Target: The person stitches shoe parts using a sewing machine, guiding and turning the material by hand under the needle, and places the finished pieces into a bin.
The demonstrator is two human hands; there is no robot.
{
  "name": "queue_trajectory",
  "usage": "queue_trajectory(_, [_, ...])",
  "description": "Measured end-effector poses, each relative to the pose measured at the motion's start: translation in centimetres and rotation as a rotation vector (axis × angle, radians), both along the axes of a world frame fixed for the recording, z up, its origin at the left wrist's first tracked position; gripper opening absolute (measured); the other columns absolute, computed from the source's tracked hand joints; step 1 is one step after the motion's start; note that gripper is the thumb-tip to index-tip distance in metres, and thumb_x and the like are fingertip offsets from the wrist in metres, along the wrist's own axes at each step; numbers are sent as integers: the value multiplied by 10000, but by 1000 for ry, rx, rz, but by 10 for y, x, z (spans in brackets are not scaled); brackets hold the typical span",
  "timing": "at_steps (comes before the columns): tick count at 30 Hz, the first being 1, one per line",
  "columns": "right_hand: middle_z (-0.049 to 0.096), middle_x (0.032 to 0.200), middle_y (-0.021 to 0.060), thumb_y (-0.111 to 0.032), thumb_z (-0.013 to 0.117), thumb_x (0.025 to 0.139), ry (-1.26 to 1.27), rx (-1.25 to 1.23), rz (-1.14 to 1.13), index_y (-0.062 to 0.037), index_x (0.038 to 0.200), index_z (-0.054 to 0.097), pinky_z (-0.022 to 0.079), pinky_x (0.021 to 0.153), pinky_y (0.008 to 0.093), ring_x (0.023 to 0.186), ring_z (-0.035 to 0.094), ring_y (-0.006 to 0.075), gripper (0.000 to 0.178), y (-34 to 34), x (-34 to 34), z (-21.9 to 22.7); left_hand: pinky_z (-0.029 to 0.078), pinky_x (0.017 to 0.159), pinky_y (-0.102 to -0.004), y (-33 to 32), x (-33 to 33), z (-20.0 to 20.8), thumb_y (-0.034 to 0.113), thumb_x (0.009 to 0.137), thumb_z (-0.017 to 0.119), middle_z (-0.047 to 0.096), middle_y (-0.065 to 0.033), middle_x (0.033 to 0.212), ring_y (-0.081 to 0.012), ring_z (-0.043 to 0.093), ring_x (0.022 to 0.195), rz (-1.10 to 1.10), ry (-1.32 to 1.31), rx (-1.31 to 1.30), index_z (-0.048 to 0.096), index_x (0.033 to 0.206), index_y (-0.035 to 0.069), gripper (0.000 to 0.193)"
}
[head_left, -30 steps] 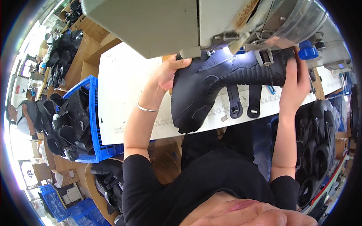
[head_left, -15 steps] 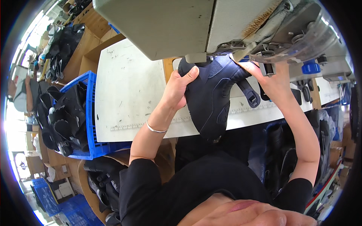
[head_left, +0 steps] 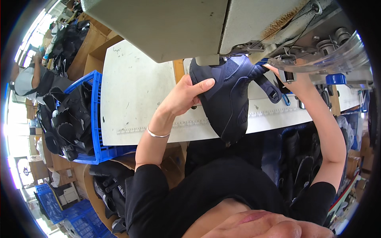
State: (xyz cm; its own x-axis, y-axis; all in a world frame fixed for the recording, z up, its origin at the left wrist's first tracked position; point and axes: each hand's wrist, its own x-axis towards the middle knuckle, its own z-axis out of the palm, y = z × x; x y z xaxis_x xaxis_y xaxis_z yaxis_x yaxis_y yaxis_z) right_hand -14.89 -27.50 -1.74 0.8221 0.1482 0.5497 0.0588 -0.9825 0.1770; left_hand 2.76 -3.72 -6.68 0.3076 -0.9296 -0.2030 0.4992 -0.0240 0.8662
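Note:
A black shoe upper (head_left: pixel 227 107) with a grey-blue panel lies under the head of a sewing machine (head_left: pixel 190 27), its narrow end hanging over the table's near edge. My left hand (head_left: pixel 186 95) grips its left side, thumb on top and fingers partly underneath. At its far right edge is my right hand (head_left: pixel 297 84), the thumb side reaching the upper, the other fingers mostly hidden behind machine parts. A strap with a buckle (head_left: pixel 274 94) sticks out from the upper's right side. The needle area is mostly hidden by the machine head.
The white table (head_left: pixel 135 91) has a printed ruler along its near edge. On the left stands a blue crate (head_left: pixel 96 119) of black shoe parts, with a cardboard box (head_left: pixel 88 186) of more below. A clear guard (head_left: pixel 333 59) juts out at right. Another person (head_left: pixel 33 75) sits far left.
The shoe upper has shifted and turned slightly, its body moving to the right. My left thumb lies further over it, and my right hand has moved a little to the right.

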Motion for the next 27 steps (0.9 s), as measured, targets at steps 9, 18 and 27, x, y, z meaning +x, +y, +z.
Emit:
queue_trajectory(9, [548,740,68,-38,619,696,77,87,126,-70,783,575,474,541,363,659,589,250,103,-3,5,-1,530,580,-211,-4,-11,6,158,878,668,668,-67,909,-92,642,741,69,-101,33,594,1078,-41,292])
queue_trajectory(18, [576,712,87,-177,666,761,122,108,74,-49,896,601,493,571,367,669,608,267,197,-1,9,5,552,725,-265,-6,-20,-1,108,887,639,681,-110,963,-140,661,831,157,-236,61,622,1038,-80,241])
queue_trajectory(27, [546,708,60,-113,634,739,189,-258,20,-73,858,576,491,536,316,671,607,214,139,-12,11,6,453,575,-219,-7,-25,-9,219,867,685,637,-2,714,-43,530,652,212,-482,68,654,823,-66,290])
